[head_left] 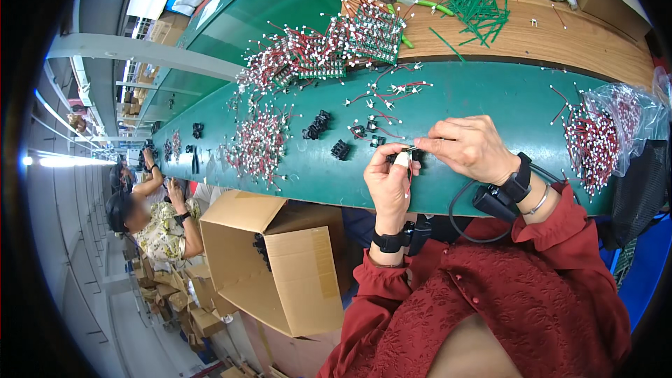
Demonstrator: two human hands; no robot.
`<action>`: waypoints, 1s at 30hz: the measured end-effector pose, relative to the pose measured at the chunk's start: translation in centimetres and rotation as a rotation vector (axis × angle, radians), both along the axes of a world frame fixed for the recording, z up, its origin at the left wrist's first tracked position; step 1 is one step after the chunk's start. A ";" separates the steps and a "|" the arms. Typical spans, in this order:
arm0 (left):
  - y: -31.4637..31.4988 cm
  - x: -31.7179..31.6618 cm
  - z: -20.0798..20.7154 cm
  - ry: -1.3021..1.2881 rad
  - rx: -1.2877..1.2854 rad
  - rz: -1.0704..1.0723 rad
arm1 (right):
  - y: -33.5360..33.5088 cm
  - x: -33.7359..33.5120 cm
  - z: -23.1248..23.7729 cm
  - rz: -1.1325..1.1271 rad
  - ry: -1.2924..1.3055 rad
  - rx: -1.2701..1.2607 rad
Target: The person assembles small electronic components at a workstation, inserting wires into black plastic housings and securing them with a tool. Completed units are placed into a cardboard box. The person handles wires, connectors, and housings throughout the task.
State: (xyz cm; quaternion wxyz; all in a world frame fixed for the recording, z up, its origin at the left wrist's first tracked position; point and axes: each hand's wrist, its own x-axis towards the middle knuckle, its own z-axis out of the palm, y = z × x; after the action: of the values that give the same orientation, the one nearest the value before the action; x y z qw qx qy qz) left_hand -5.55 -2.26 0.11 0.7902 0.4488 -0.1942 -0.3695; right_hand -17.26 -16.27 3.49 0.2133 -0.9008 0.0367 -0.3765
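Observation:
Just above the near edge of the green bench, my two hands meet. My left hand (388, 185) is closed round a small black plastic part (416, 156), and a short red wire hangs down by its thumb. Something white covers the left thumb tip. From the right, my right hand (472, 147) pinches at the same spot, its fingertips on a thin dark piece too small to name. Left of the hands lie loose black parts (340, 149) and a joined black cluster (318, 124). Red wires with white connectors (385, 101) are scattered beyond them.
A big heap of wired green circuit boards (322, 56) and a wire pile (255, 143) stand left. Another wire pile (588, 140) lies right beside a plastic bag (633, 115). Green strips (479, 10) cover the wooden table. An open carton (304, 280) sits below; a person (164, 227) works further left.

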 end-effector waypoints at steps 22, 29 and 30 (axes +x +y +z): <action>-0.7 0.7 1.2 -0.032 0.244 -0.003 | 1.7 -0.2 -0.2 -0.111 0.136 0.212; -0.7 1.0 1.3 0.023 0.186 -0.004 | 1.0 -0.3 0.0 -0.081 0.060 0.126; -0.7 0.9 1.3 0.002 0.218 -0.018 | 1.0 -0.3 0.0 -0.088 0.051 0.127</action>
State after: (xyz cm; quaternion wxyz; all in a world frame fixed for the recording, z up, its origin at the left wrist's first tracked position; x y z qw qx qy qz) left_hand -4.65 -2.98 1.40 0.7334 0.5300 -0.1561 -0.3961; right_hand -17.55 -15.24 3.47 0.2525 -0.8922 0.1056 -0.3592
